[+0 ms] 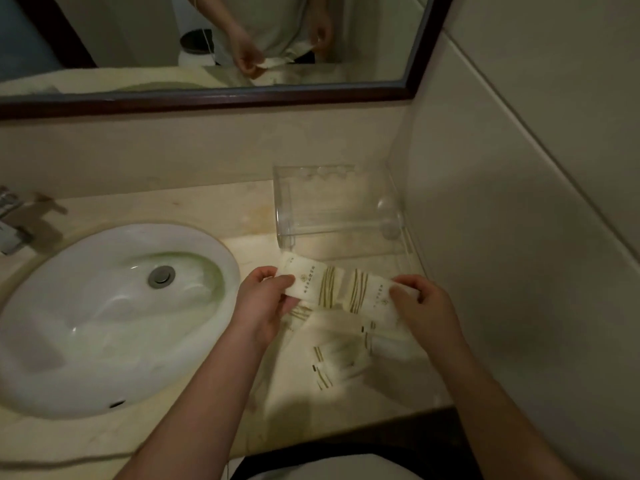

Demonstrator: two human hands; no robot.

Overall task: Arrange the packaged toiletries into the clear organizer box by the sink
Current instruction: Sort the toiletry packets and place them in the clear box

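Fingers [277,282] of the left hand [263,303] are clamped on one striped packet [311,282], the right hand [420,306] on another [370,299] — both held above the tabletop [207,209], just before the clear organizer box [337,202].

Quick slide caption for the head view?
Left hand and right hand each hold a striped packet above the countertop, before the empty clear organizer box.
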